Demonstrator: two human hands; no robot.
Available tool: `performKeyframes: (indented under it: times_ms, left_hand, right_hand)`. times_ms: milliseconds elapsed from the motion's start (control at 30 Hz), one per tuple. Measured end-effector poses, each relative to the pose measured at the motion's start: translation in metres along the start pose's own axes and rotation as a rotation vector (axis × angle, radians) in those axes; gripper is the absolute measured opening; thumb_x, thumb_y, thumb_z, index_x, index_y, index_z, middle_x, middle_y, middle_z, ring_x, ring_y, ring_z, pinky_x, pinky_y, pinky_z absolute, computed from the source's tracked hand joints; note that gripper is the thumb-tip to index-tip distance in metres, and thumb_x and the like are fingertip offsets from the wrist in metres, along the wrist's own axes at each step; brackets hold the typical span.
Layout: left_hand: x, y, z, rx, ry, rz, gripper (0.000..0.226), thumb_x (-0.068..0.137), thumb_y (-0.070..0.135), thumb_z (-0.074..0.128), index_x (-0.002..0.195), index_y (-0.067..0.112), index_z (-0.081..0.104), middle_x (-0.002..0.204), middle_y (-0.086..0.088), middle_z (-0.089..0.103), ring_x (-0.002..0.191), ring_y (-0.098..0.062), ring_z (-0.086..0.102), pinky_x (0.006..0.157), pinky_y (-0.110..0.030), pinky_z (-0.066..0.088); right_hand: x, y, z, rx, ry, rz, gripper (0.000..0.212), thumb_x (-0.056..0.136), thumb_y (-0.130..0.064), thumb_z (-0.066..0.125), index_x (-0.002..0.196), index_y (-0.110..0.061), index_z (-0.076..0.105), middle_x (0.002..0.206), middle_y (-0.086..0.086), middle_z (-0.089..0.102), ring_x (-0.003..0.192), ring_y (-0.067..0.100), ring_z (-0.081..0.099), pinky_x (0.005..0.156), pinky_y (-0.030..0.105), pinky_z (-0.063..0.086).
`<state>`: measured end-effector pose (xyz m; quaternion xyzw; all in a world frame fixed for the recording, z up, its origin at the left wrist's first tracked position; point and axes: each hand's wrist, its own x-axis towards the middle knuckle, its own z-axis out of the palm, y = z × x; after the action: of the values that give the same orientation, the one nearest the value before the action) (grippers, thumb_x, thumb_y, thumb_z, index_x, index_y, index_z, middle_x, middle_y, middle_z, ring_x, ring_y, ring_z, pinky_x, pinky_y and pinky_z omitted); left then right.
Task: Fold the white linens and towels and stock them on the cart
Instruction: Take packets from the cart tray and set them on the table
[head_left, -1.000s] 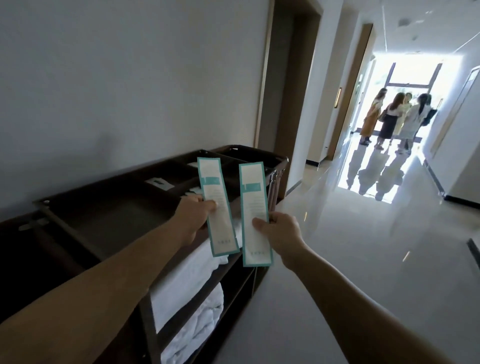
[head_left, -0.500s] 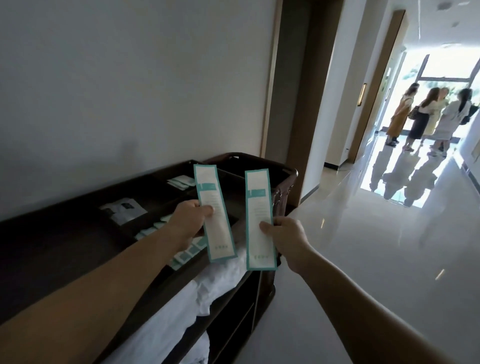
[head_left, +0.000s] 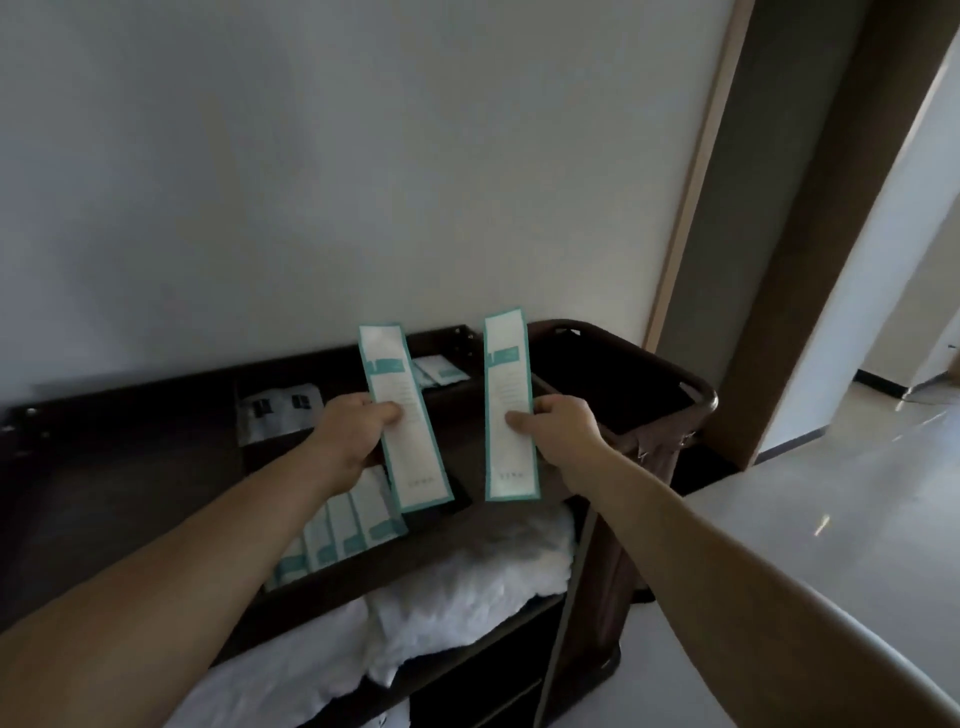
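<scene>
My left hand (head_left: 353, 441) grips a long white packet with teal edges (head_left: 402, 415), held upright over the dark cart (head_left: 130, 467). My right hand (head_left: 558, 434) grips a second packet of the same kind (head_left: 509, 405), a little to the right of the first. Both packets hang above the cart's top tray. Folded white towels (head_left: 467, 582) lie on the shelf under the tray, and more white linen (head_left: 270, 675) sits lower left.
A row of several teal-and-white packets (head_left: 337, 535) lies in the tray below my left hand. Small sachets (head_left: 278, 415) and flat packets (head_left: 441, 374) sit further back. A dark bag bin (head_left: 623, 374) hangs at the cart's right end. A grey wall stands behind, a door frame (head_left: 691, 208) to the right.
My view has swung left and down towards the cart, so the corridor and the people in it have left the frame. Both hands still hold their packets, now lower over the tray.
</scene>
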<state>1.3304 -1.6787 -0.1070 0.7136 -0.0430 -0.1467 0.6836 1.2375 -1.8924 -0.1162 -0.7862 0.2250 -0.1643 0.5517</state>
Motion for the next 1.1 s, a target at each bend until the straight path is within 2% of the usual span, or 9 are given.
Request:
performKeyframes:
  times_ms: [267,367,467,567,667,767,900,1000,1100]
  left_hand:
    - [0.054,0.006,0.001,-0.048,0.121,0.046,0.01,0.085,-0.002,0.062,0.084,0.005,0.069,0.083,-0.009,0.073,0.075,-0.025,0.069,0.075,-0.037,0.055]
    - [0.062,0.002,0.004,-0.058,0.149,0.028,0.008,0.085,-0.001,0.063,0.086,0.005,0.069,0.084,-0.007,0.073,0.083,-0.027,0.068,0.082,-0.042,0.056]
    - [0.061,-0.003,0.003,-0.048,0.193,-0.006,0.009,0.086,0.0,0.063,0.092,0.004,0.068,0.099,-0.015,0.071,0.095,-0.032,0.067,0.096,-0.051,0.051]
    - [0.057,-0.002,0.001,-0.088,0.263,-0.01,0.013,0.089,0.001,0.06,0.099,0.004,0.066,0.115,-0.02,0.067,0.109,-0.036,0.064,0.101,-0.053,0.048]
    - [0.052,0.0,0.004,-0.127,0.336,-0.008,0.017,0.089,-0.002,0.058,0.103,0.003,0.066,0.11,-0.019,0.068,0.098,-0.034,0.066,0.086,-0.044,0.055]
    - [0.047,0.005,0.007,-0.127,0.395,0.031,0.018,0.088,-0.003,0.058,0.103,0.002,0.066,0.106,-0.02,0.068,0.089,-0.032,0.066,0.067,-0.034,0.052]
    - [0.038,0.005,0.008,-0.13,0.418,0.03,0.015,0.091,-0.002,0.057,0.097,0.007,0.066,0.111,-0.018,0.068,0.104,-0.034,0.065,0.096,-0.048,0.051]
    - [0.034,0.0,0.007,-0.13,0.439,0.011,0.013,0.091,0.0,0.057,0.093,0.009,0.066,0.11,-0.016,0.069,0.103,-0.033,0.066,0.094,-0.047,0.052]
    - [0.034,-0.002,0.012,-0.119,0.44,-0.005,0.013,0.091,0.001,0.059,0.098,0.007,0.067,0.11,-0.016,0.07,0.103,-0.033,0.067,0.095,-0.049,0.052]
  right_hand:
    - [0.069,0.012,0.03,-0.155,-0.147,0.016,0.018,0.078,-0.021,0.083,0.07,-0.021,0.067,0.071,-0.008,0.07,0.064,0.005,0.067,0.049,0.018,0.047]
    - [0.079,0.032,0.041,-0.249,-0.211,0.061,0.027,0.074,-0.022,0.086,0.063,-0.014,0.062,0.062,-0.006,0.064,0.059,0.01,0.061,0.052,0.021,0.044]
    - [0.085,0.047,0.051,-0.287,-0.293,0.135,0.029,0.073,-0.023,0.086,0.069,-0.01,0.06,0.072,0.001,0.064,0.068,0.015,0.061,0.059,0.024,0.046]
    - [0.095,0.049,0.058,-0.358,-0.403,0.15,0.036,0.074,-0.024,0.087,0.066,-0.011,0.054,0.068,0.0,0.057,0.061,0.012,0.054,0.048,0.024,0.037]
    - [0.101,0.048,0.063,-0.461,-0.507,0.136,0.036,0.075,-0.025,0.086,0.074,-0.005,0.056,0.069,0.002,0.056,0.059,0.013,0.051,0.047,0.024,0.037]
    - [0.105,0.052,0.065,-0.496,-0.576,0.128,0.038,0.075,-0.023,0.086,0.097,0.0,0.064,0.082,0.008,0.063,0.071,0.021,0.061,0.055,0.028,0.047]
    - [0.109,0.059,0.068,-0.668,-0.66,0.038,0.035,0.077,-0.034,0.082,0.086,-0.005,0.064,0.098,0.013,0.07,0.09,0.029,0.069,0.079,0.037,0.058]
    - [0.116,0.055,0.067,-0.837,-0.737,-0.01,0.042,0.074,-0.052,0.078,0.083,-0.014,0.062,0.09,0.006,0.073,0.083,0.025,0.071,0.083,0.04,0.058]
    - [0.119,0.049,0.063,-1.006,-0.703,-0.116,0.052,0.067,-0.066,0.075,0.076,-0.021,0.051,0.078,-0.003,0.06,0.071,0.016,0.059,0.074,0.033,0.049]
